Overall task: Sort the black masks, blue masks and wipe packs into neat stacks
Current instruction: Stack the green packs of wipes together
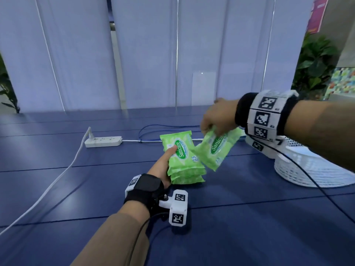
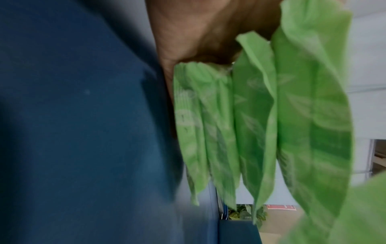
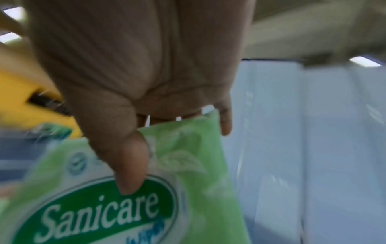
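My left hand (image 1: 166, 166) grips a stack of several green Sanicare wipe packs (image 1: 182, 160) at the middle of the blue table (image 1: 240, 217), thumb lying on the top pack. The left wrist view shows these packs (image 2: 250, 123) edge-on and fanned under my palm (image 2: 208, 33). Just right of the stack and above it, my right hand (image 1: 215, 120) pinches one more wipe pack (image 1: 217, 148) by its upper edge, and the pack hangs tilted. In the right wrist view my thumb (image 3: 129, 173) presses on that pack's front (image 3: 135, 211). No black masks are in view.
A white mesh basket (image 1: 311, 175) stands at the right with something pale blue (image 1: 301, 153) inside. A white power strip (image 1: 103, 141) with its cable and a blue wire (image 1: 153, 129) lie at the back. Clear panels wall the table's far edge.
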{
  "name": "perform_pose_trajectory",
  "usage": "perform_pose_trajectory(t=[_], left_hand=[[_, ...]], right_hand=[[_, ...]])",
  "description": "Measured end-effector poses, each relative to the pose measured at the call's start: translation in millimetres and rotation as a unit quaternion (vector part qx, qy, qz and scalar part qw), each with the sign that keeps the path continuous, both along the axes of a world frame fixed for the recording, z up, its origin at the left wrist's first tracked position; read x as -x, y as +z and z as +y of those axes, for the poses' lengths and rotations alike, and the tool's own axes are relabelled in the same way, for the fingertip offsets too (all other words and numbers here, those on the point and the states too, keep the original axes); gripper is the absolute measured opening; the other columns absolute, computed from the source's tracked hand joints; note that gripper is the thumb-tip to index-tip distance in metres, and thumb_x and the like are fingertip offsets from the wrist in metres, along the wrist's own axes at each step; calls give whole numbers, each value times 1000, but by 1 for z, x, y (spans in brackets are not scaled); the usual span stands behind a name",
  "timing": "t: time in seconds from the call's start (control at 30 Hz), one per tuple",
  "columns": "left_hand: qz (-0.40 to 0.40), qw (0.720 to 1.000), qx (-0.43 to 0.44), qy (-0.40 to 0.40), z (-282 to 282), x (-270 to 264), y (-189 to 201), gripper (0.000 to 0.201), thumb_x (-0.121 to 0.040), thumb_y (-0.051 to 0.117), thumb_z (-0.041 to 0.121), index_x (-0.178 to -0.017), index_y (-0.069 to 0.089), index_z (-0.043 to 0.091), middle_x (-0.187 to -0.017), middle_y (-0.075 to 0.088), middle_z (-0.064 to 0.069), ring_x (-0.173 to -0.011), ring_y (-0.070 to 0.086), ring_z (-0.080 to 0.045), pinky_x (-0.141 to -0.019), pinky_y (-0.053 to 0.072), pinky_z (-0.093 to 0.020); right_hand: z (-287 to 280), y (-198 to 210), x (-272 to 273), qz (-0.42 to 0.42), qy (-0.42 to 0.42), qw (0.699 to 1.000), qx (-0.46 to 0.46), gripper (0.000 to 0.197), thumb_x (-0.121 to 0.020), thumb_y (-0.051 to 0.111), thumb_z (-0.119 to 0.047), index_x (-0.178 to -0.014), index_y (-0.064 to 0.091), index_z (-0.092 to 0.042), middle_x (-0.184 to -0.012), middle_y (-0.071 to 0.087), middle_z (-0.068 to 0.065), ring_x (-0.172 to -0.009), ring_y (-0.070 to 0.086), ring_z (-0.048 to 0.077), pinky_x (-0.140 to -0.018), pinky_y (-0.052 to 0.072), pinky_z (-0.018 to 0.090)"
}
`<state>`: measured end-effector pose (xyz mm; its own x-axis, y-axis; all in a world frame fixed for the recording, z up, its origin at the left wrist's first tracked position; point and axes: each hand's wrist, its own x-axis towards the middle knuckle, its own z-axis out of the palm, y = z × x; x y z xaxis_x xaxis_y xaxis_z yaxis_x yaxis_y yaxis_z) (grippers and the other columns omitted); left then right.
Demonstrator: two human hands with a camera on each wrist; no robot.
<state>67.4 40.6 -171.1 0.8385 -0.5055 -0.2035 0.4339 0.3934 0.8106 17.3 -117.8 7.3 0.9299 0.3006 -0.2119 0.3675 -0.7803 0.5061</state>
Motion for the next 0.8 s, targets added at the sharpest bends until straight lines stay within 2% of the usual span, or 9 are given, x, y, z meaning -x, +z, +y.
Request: perform_pose_trajectory(t=[0.07,0.17,0.33,0.4,0.5,0.57,0.6,0.67,0.8], left_hand=[[3,1000,19,-16,1,-2,-3,64,-74,64,49,-127,59,12,-123,62,-21,-116,58,-36,-103,39,-54],[3,999,40,-19,-1,-6,-5,62,-79,58,57,-125,61,14,-122,63,-19,-116,59,-33,-103,40,-53],[14,998,63,-3,2,-5,-5,80,-71,56,73,-129,58,17,-126,61,-18,-117,57,-36,-103,38,-59],[15,997,76,14,4,-8,-9,90,-62,63,73,-133,53,19,-127,59,-18,-117,57,-36,-102,39,-60],[-2,995,94,27,1,-8,-10,74,-79,51,66,-134,52,17,-129,58,-17,-120,55,-35,-102,41,-53],[-10,995,103,18,-2,-9,-12,65,-87,43,60,-133,54,15,-128,59,-16,-120,56,-33,-102,42,-49],[-17,994,103,11,-2,-9,-12,64,-88,43,59,-133,54,14,-128,60,-16,-119,56,-32,-102,42,-48],[-37,996,86,-15,1,-10,-11,69,-85,43,62,-134,53,15,-129,59,-16,-120,56,-31,-103,41,-48],[-85,990,43,-106,-3,-5,-5,87,-66,66,66,-137,47,19,-133,56,-14,-122,54,-33,-104,39,-54]], right_hand=[[34,-3,-9,-33,39,994,99,29,-88,56,-18,-102,60,-43,-103,57,-11,-118,43,16,-111,15,51],[73,-19,-27,-33,79,988,127,27,-87,60,-20,-105,64,-40,-128,49,-7,-131,31,20,-112,11,58],[71,-47,-58,-24,81,987,-137,47,-81,64,-8,-125,53,-23,-150,27,4,-140,22,27,-109,29,42],[60,-54,-65,-75,18,955,-285,73,-77,73,-23,-140,35,-22,-149,27,10,-136,30,31,-109,32,41],[47,-73,-66,-70,-184,894,-402,109,-72,69,-58,-150,2,-21,-147,33,17,-130,42,34,-106,36,40],[36,-87,-62,10,-266,836,-480,118,-58,61,-81,-149,22,-16,-140,48,13,-121,53,29,-103,41,37],[29,-92,-59,48,-289,798,-528,116,-48,59,-88,-137,45,-16,-127,60,10,-107,63,25,-96,48,37],[21,-102,-49,98,-280,741,-602,71,-64,59,-79,-104,64,-20,-97,69,1,-72,69,10,-75,56,29],[-3,-118,-34,89,-161,673,-716,44,-88,56,-46,-117,57,-12,-115,66,10,-94,67,21,-91,52,38]])
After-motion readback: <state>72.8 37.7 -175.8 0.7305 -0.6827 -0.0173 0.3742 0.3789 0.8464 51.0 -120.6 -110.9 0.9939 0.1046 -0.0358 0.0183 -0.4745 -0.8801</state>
